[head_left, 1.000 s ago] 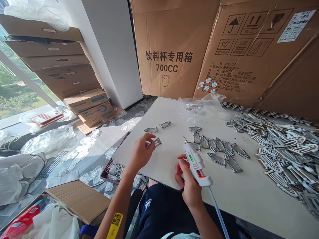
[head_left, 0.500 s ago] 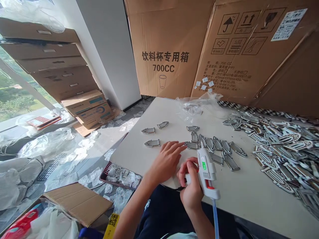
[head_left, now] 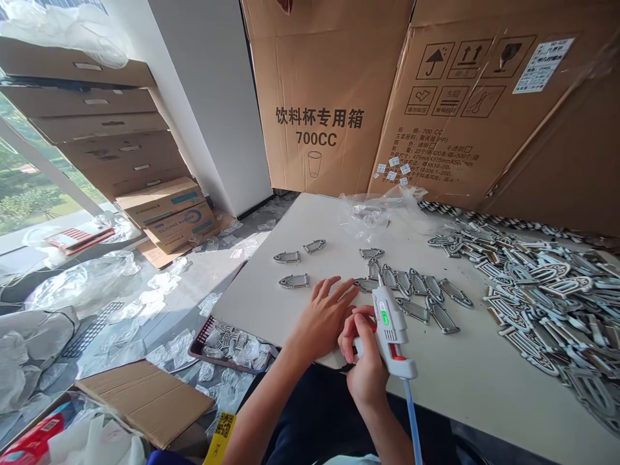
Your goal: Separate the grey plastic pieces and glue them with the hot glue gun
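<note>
My left hand [head_left: 325,318] lies palm down near the front of the white table [head_left: 261,290], fingers spread, its fingertips beside a grey metal frame [head_left: 366,284]. In my right hand [head_left: 365,355] is a white glue gun [head_left: 391,326] with a red trigger and a green label. Its nozzle points away from me, over a cluster of small arched frames [head_left: 417,283]. A blue-white stick [head_left: 413,413] trails from its rear. Three more frames [head_left: 294,281] lie apart at the left of the table.
A large heap of frames [head_left: 542,278] covers the table's right side. Clear plastic film [head_left: 368,216] lies at the back, before tall cardboard boxes [head_left: 329,77]. On the floor at left are a basket [head_left: 196,349], an open carton [head_left: 145,397] and scattered plastic.
The view has shifted slightly, so the heap and glue gun appear a little further left. My left hand stays spread on the table, and my right hand still holds the glue gun.
</note>
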`<state>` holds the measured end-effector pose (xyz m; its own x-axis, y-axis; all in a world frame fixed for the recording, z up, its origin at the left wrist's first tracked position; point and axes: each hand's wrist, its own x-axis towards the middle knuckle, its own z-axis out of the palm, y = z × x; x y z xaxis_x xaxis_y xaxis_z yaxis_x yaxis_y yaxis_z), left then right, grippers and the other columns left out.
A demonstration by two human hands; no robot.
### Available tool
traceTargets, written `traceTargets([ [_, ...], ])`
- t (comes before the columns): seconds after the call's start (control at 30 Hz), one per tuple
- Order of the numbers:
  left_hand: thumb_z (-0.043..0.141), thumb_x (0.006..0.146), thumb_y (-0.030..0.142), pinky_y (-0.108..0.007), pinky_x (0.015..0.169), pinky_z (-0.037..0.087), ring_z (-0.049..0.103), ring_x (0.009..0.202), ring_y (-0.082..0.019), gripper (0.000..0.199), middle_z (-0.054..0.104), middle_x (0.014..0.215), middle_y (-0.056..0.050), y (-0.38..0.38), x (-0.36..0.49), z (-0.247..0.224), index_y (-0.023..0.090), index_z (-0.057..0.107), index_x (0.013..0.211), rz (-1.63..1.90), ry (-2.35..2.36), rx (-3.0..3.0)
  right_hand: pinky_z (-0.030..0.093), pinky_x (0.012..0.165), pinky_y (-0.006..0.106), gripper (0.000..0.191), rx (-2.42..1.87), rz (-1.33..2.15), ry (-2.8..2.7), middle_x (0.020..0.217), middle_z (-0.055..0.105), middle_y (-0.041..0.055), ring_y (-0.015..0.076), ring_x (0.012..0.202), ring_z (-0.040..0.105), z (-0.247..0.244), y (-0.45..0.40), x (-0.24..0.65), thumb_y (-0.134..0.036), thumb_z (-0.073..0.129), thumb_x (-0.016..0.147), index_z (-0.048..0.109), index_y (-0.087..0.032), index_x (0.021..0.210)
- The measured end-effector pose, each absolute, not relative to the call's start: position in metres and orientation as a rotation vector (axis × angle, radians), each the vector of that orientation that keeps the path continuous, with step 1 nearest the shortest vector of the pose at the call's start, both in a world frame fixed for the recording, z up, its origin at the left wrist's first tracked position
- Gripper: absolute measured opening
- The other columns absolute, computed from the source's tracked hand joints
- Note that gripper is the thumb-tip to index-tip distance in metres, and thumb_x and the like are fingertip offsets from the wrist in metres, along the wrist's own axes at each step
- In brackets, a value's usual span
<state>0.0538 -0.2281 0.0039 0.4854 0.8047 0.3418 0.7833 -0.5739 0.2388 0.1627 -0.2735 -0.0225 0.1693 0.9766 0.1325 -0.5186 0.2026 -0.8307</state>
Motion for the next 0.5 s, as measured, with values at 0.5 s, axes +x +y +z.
traceTargets([
  [0.5, 0.055, 0.104, 0.030, -0.055, 0.122, 0.035, 0.043, 0.144, -0.035, 0.057, 0.053, 0.155, -0.013, -0.2294, 0.0556, 0.0047, 0.025, 0.044, 0.159, 0.636, 1.430, 2.669, 0.032, 0.046, 0.016, 0.030, -0.729, 1.251, -0.790, 0.072, 0.052, -0.0052, 0.0023, 0.044, 0.037, -0.0196, -0.2738, 0.1629, -0.044, 0.070, 0.105, 0.058, -0.018, 0.106],
])
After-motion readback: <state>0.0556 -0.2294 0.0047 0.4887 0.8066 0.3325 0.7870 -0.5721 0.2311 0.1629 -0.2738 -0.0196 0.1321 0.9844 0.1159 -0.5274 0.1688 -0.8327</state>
